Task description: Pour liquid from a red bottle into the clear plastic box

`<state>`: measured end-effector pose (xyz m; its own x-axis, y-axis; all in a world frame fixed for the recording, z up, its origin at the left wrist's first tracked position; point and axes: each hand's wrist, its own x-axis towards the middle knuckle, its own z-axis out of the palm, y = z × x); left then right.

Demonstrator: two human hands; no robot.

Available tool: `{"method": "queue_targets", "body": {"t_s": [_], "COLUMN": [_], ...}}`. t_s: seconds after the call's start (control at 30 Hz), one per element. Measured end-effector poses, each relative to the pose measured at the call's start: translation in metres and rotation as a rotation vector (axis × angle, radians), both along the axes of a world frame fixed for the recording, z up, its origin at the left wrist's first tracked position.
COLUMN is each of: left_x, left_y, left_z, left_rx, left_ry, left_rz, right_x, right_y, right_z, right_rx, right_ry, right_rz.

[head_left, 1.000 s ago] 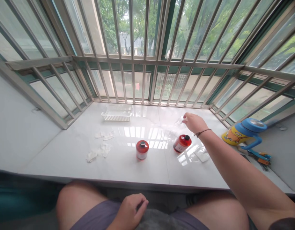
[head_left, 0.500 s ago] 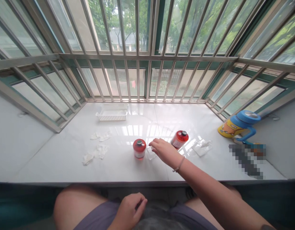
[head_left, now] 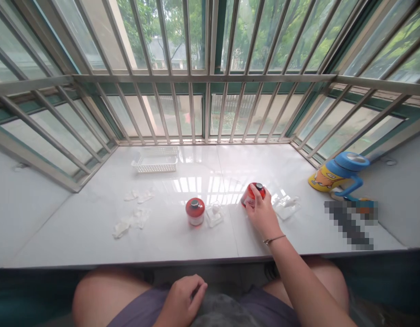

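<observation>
My right hand (head_left: 262,214) is wrapped around a red bottle with a black cap (head_left: 254,192) that leans on the white sill. A second red bottle (head_left: 195,211) stands upright to its left. Between them lies a small clear plastic packet (head_left: 214,214). Another clear packet (head_left: 286,206) lies just right of my right hand. My left hand (head_left: 182,302) rests on my lap below the sill edge, fingers curled loosely, nothing visible in it.
A white mesh basket (head_left: 156,161) sits at the back left of the sill (head_left: 94,245). Crumpled white tissue bits (head_left: 132,213) lie at the left. A yellow cup with a blue lid and handle (head_left: 337,174) stands at the right. Metal window bars (head_left: 203,77) enclose the sill.
My right hand went from the far right of the sill to beside the upright bottle, left a clear packet there, then moved right and closed on the leaning red bottle.
</observation>
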<state>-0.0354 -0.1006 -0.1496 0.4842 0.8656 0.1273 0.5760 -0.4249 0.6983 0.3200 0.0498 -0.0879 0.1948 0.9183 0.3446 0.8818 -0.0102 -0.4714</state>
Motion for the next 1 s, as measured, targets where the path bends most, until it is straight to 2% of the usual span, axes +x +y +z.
{"method": "queue_targets", "body": {"t_s": [0.1,0.27,0.37,0.47,0.57,0.63,0.73,0.8,0.87,1.0], "left_x": [0.0,0.0,0.0,-0.001,0.0,0.0,0.0,0.001,0.003,0.011], "left_y": [0.0,0.0,0.0,0.002,0.005,0.009,0.02,0.033,0.05,0.086], "left_z": [0.002,0.004,0.004,0.007,0.013,0.019,0.034,0.044,0.056,0.078], "left_rx": [-0.014,0.011,0.054,0.111,0.179,0.244,0.352,0.408,0.465,0.58], "left_ry": [0.01,0.02,0.014,0.005,-0.01,-0.027,-0.077,-0.125,-0.171,-0.225], "left_rz": [0.01,0.002,-0.014,-0.024,-0.021,0.003,0.048,0.083,0.148,0.243], "right_x": [-0.002,-0.007,-0.008,-0.008,0.001,0.015,0.044,0.064,0.081,0.093], "right_y": [0.021,0.064,0.07,0.045,-0.006,-0.042,-0.078,-0.087,-0.087,-0.066], "right_z": [-0.006,-0.003,0.001,0.004,0.001,-0.004,-0.018,-0.028,-0.038,-0.047], "right_rx": [0.002,-0.006,-0.009,0.02,0.162,0.248,0.264,0.219,0.161,0.085], "right_ry": [-0.02,-0.053,-0.074,-0.108,-0.166,-0.184,-0.246,-0.269,-0.268,-0.219], "right_rz": [-0.005,0.009,0.027,0.066,0.139,0.079,-0.125,-0.198,-0.191,-0.149]}}
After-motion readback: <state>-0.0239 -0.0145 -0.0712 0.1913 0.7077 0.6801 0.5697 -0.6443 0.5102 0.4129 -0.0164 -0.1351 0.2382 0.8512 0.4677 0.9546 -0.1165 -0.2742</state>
